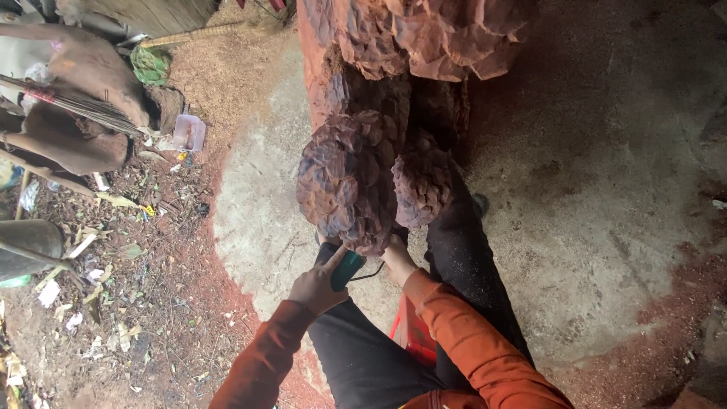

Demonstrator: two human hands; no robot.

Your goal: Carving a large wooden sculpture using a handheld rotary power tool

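Observation:
A big reddish-brown carved wood piece (363, 174), its surface cut into overlapping scale-like petals, rises in front of me. My left hand (316, 286) grips a teal-handled power tool (347, 270) held against the lower edge of the carving. A thin black cord loops off the tool. My right hand (395, 257) reaches under the bottom of the carving, fingers partly hidden behind the wood, so whether it holds the tool or the wood is unclear. Both arms wear orange sleeves, and my legs in black trousers show below.
A red stool (413, 333) sits under me. Sawdust covers the concrete floor (606, 189). At the left lie a broom (76, 106), rough wood pieces (83, 68), a small clear plastic box (188, 132) and scattered litter on red soil.

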